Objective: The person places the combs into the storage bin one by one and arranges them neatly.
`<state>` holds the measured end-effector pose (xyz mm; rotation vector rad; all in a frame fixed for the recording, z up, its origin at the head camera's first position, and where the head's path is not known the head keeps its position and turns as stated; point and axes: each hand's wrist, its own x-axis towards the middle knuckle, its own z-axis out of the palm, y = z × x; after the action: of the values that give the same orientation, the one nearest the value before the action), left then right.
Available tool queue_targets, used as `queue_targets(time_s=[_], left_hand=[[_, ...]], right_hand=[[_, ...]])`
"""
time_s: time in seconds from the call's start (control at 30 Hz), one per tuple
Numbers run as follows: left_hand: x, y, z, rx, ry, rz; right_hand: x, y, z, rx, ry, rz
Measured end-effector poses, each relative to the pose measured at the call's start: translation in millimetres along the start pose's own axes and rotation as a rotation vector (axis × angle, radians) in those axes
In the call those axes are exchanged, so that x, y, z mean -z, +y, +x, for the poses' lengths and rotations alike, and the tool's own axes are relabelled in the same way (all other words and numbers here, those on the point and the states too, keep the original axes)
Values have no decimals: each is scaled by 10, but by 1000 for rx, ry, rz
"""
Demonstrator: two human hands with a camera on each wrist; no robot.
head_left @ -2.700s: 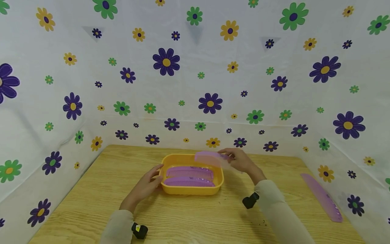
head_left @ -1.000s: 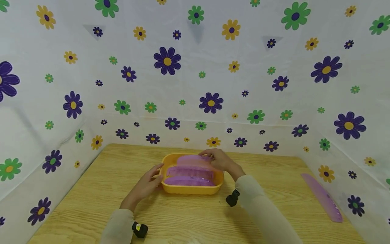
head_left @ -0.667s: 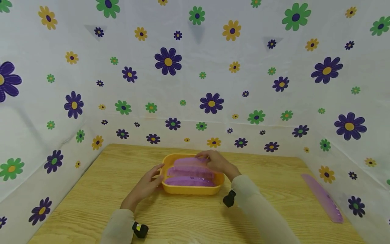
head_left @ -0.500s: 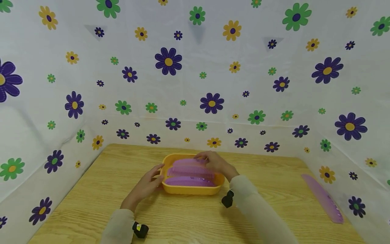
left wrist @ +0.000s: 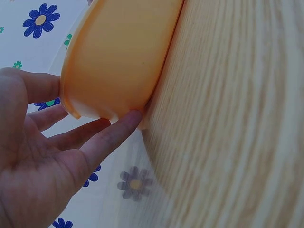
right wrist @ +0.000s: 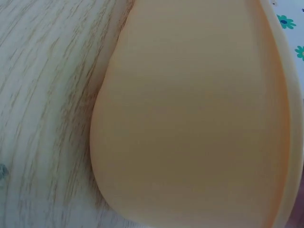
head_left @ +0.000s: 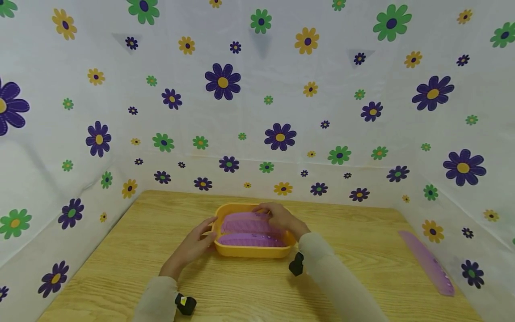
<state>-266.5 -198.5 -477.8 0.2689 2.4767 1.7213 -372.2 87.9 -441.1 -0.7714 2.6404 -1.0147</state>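
Note:
In the head view a yellow plastic tub (head_left: pixel 253 253) stands on the wooden table. My left hand (head_left: pixel 196 243) rests its extended fingers against the tub's left end; the left wrist view shows its fingertips on the outer wall. Inside the tub, my right hand (head_left: pixel 281 218) pinches the right end of a purple comb (head_left: pixel 241 216). This comb lies along the back and overlaps another one, which is hard to separate from it. A front comb (head_left: pixel 249 240) lies along the near wall. Only the tub's wall (right wrist: pixel 190 118) fills the right wrist view, hiding the right hand's grip.
Another purple comb (head_left: pixel 427 263) lies slantwise near the table's right edge. The wooden table (head_left: pixel 241 286) is bounded at the back and sides by a white flower-printed sheet (head_left: pixel 249 112). Each wrist wears a small black camera.
My right hand has brought the purple comb leftward from above the tub's back right corner, then lowered it inside and toward the near side. The left hand has stayed at the tub's left end.

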Motion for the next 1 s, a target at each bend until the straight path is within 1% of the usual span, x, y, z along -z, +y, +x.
queue_targets(time_s=[0.27,0.4,0.67,0.8,0.87,1.0], left_hand=[[6,7,-14,-5,-12,-4],[7,13,-21,-4,-19,-12],[-11,15,0,16,3,-2],[-10,14,4,17,3,-10],[-5,11,1,11,-8,-9],[-2,6,0,10,-5,-10]], right_hand=[[-55,-6,9,-79,2,-70],[-78,10,27,-90,-5,-82],[-81,18,35,-54,-4,-104],[-46,18,20,-47,2,-97],[-27,34,12,-42,0,-100],[32,48,-31,-13,-10,-104]])
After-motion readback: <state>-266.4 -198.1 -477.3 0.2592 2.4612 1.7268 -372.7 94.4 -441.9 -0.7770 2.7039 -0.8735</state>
